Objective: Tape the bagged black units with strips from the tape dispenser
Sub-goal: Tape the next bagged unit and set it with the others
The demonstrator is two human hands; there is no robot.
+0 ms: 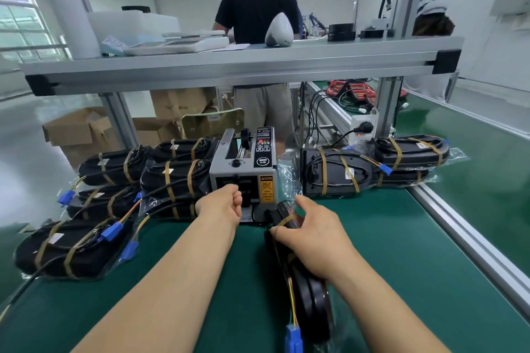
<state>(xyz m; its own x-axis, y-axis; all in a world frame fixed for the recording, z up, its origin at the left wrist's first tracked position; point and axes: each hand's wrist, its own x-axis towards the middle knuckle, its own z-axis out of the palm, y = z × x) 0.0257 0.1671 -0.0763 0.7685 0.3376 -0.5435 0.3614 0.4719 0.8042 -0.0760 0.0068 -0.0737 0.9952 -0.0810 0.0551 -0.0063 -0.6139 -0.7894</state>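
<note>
A grey tape dispenser (243,178) stands at the middle of the green mat. My left hand (222,203) is at its front outlet with fingers curled, pinching at the tape strip there; the strip itself is hidden. My right hand (309,233) grips a bagged black unit (308,295) lying lengthwise in front of the dispenser, with one brown tape band near its far end and a blue connector (294,337) on yellow wires at its near end.
Several taped bagged units (120,200) are piled left of the dispenser, and more (372,166) lie to its right. An aluminium shelf (229,66) spans overhead. A person (258,37) stands behind it. The table rail (473,252) runs along the right.
</note>
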